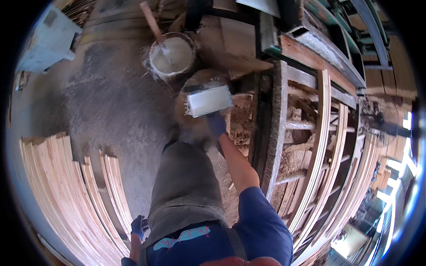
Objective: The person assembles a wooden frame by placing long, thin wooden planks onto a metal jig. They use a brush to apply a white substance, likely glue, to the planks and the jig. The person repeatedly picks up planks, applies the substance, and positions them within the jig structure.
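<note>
My right hand, in a blue glove, reaches forward to the near edge of a white rectangular tray with crusted edges. The glove runs under that edge and appears to grip it, though the fingers are hidden. Just beyond, to the left, stands a bucket of thick white paste. A wooden-handled brush leans in it. My left hand, also gloved, hangs low at my side, holding nothing, its fingers loosely apart. It is nearest to the light wooden strips.
More long strips lie at the left. On my right stands a rack bearing long wooden strips, with sawdust around it. Machine frames rise at the far right. A pale blue box-like thing stands far left on the dusty floor.
</note>
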{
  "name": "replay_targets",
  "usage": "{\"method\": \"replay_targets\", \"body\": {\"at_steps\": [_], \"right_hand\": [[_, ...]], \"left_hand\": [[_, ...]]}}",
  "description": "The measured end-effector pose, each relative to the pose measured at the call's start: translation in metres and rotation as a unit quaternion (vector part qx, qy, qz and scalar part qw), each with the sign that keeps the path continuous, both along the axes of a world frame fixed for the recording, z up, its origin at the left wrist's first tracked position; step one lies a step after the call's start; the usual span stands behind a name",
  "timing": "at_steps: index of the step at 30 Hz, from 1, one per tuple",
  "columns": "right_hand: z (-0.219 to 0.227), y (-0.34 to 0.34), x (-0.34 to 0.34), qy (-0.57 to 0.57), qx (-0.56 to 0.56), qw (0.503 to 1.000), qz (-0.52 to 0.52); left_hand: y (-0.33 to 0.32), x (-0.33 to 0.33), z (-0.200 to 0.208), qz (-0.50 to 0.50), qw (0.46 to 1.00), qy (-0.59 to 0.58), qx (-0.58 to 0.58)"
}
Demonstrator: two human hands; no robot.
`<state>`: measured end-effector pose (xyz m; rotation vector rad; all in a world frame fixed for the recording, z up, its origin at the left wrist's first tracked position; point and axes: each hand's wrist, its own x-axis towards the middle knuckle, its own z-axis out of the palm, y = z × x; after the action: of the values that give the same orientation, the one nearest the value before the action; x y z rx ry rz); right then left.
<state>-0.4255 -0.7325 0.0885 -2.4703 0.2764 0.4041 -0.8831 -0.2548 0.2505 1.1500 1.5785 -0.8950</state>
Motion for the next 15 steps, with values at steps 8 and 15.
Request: {"method": "replay_targets", "body": {"at_steps": [8, 15], "right_hand": [[0.128, -0.005, -0.005, -0.099, 0.084, 0.991, -0.035], [0.411, -0.084, -0.099, -0.194, 0.138, 0.967, -0.094]], "left_hand": [[0.038, 0.088, -0.007, -0.122, 0.989, -0.059, -0.057], [0.027, 0.178, -0.105, -0.131, 0.961, -0.168, -0.174]]}}
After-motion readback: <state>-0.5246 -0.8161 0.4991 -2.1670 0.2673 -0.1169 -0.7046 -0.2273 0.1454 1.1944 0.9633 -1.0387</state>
